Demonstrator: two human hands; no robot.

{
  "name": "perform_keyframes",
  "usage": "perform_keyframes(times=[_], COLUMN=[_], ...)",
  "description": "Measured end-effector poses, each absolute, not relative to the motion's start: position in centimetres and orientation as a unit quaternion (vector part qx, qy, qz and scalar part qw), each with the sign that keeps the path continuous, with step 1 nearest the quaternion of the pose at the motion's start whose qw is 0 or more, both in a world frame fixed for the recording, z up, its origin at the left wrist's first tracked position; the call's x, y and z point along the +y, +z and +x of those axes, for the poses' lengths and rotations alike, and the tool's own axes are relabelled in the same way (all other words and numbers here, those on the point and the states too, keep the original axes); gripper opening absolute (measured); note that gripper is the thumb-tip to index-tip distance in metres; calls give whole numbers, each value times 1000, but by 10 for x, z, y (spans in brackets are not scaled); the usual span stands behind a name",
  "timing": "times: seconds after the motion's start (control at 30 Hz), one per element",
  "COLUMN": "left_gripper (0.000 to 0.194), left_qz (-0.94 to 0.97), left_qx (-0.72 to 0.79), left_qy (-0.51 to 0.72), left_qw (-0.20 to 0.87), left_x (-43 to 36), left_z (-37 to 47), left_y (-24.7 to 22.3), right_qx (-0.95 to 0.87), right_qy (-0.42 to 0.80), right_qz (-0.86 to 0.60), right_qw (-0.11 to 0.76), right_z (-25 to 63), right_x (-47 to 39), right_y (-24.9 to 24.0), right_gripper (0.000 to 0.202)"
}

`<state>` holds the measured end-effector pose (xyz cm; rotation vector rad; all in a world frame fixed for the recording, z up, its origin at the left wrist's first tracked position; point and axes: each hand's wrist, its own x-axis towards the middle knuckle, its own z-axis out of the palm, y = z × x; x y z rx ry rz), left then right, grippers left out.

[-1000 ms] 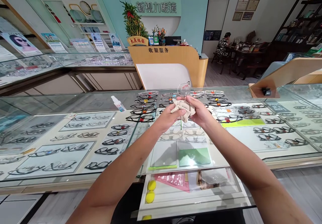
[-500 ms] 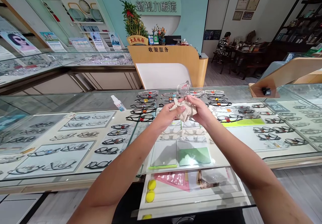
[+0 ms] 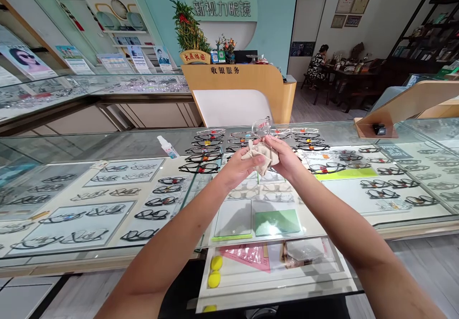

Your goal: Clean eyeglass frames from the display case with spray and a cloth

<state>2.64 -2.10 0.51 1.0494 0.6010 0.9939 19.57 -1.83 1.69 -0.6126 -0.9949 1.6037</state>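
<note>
My left hand [image 3: 239, 167] is closed on a crumpled beige cloth [image 3: 263, 160], its thumb lying across the cloth. My right hand [image 3: 283, 155] grips the other side of the cloth together with a pair of glasses. One clear lens of the glasses [image 3: 261, 126] sticks up above the fingers; the rest is hidden by the cloth and hands. Both hands are above the glass counter [image 3: 136, 139]. Left of them, a white spray bottle [image 3: 167, 147] lies on the glass. Rows of glasses with dark frames [image 3: 199, 167] are under and around my hands.
An open drawer [image 3: 287, 283] with a pink packet and yellow round items is below the counter edge. A wooden stand [image 3: 376, 130] is at the right. Beyond are a cashier desk [image 3: 236, 77] and a seated person [image 3: 317, 65].
The cloth has shifted and folded differently between my fingers, with my left fingers and thumb slightly moved. The raised lens stays in nearly the same place.
</note>
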Motion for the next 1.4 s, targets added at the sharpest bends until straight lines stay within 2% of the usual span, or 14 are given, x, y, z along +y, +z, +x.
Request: perform_keyframes(times=[0.57, 0.93, 1.17, 1.4], left_gripper=[51, 61, 73, 73], left_qz=[478, 421, 418, 434], left_qx=[303, 301, 311, 345], left_qy=[453, 498, 513, 530], left_qw=[689, 696, 683, 642], left_x=[-25, -23, -27, -29], left_z=[28, 34, 39, 38], left_y=[6, 4, -4, -6], right_qx=[-439, -428, -433, -454], right_qy=[668, 643, 617, 601], right_qz=[-259, -258, -274, -282], right_qw=[542, 580, 597, 594], right_z=[197, 192, 180, 177], right_x=[-18, -21, -28, -30], right_y=[17, 15, 16, 17], right_gripper=[43, 38, 47, 27])
